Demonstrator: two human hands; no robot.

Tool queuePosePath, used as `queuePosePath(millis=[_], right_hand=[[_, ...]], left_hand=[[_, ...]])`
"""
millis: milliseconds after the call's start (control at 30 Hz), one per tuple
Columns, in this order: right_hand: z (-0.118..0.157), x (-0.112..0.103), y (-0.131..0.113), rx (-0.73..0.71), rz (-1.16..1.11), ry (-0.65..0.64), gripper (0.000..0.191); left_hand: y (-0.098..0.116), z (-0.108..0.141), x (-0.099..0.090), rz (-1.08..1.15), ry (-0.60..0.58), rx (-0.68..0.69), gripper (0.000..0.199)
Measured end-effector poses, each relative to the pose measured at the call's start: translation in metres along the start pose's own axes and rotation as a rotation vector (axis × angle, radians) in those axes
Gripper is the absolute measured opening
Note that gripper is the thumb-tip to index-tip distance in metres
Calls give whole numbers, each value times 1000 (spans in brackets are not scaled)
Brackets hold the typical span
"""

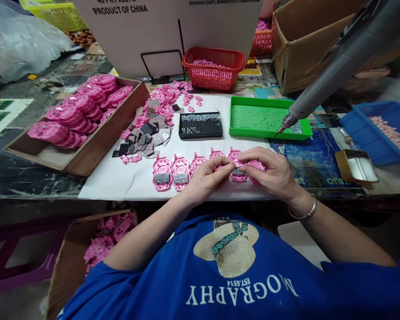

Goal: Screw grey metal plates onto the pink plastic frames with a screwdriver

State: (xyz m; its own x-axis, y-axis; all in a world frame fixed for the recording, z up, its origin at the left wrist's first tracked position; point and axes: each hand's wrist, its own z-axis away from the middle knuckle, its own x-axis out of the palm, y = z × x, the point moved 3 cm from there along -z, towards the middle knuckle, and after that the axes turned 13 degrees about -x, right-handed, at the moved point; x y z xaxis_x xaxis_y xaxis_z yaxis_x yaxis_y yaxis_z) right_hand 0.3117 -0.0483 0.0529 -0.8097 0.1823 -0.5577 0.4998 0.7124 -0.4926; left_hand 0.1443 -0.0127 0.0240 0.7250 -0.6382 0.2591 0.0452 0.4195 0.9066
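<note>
A row of pink plastic casings (162, 167) lies along the table's front edge, several fitted with a grey cover plate (181, 178). My left hand (210, 178) hovers over the middle of the row, thumb and forefinger pinched together. Beside it my right hand (270, 172) is closed too, its fingertips meeting the left ones above a casing with a dark grey plate (238, 172). Whatever sits between the fingertips is too small to make out. My hands partly cover the casings beneath them.
Behind the row are loose grey plates (150, 133), a black screw tray (200, 125) and a green screw tray (253, 118). An electric screwdriver (306, 100) hangs at right. A red basket (216, 75), a carton of pink casings (103, 142) and a blue bin (363, 120) stand around.
</note>
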Motion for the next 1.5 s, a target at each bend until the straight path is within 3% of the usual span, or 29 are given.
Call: queuePosePath(millis=[100, 200, 400, 600, 767, 900, 1033, 1267, 1400, 1500], right_hand=[[-1, -1, 1, 122, -77, 10, 11], [-1, -2, 2, 230, -128, 2, 11], [0, -1, 5, 303, -143, 12, 16], [-2, -2, 2, 153, -57, -45, 11], [-4, -1, 0, 103, -23, -15, 31], [-5, 1, -1, 1, -18, -42, 16], [-5, -1, 1, 43, -12, -45, 23], [-3, -6, 0, 64, 66, -7, 16], [-2, 2, -8, -10, 128, -20, 28], [-2, 6, -11, -61, 198, -34, 19]], left_hand=[[0, 1, 0, -57, 6, 28, 34], [2, 2, -2, -192, 94, 104, 32], [9, 4, 0, -402, 168, 295, 25], [8, 3, 1, -424, 123, 280, 26], [8, 2, 1, -414, 122, 280, 24], [8, 2, 0, -346, 100, 203, 29], [5, 2, -2, -246, 75, 122, 34], [2, 0, -3, -62, 56, 30, 38], [1, -1, 0, -32, 79, 36, 35], [1, -2, 1, -49, 73, 35, 36]])
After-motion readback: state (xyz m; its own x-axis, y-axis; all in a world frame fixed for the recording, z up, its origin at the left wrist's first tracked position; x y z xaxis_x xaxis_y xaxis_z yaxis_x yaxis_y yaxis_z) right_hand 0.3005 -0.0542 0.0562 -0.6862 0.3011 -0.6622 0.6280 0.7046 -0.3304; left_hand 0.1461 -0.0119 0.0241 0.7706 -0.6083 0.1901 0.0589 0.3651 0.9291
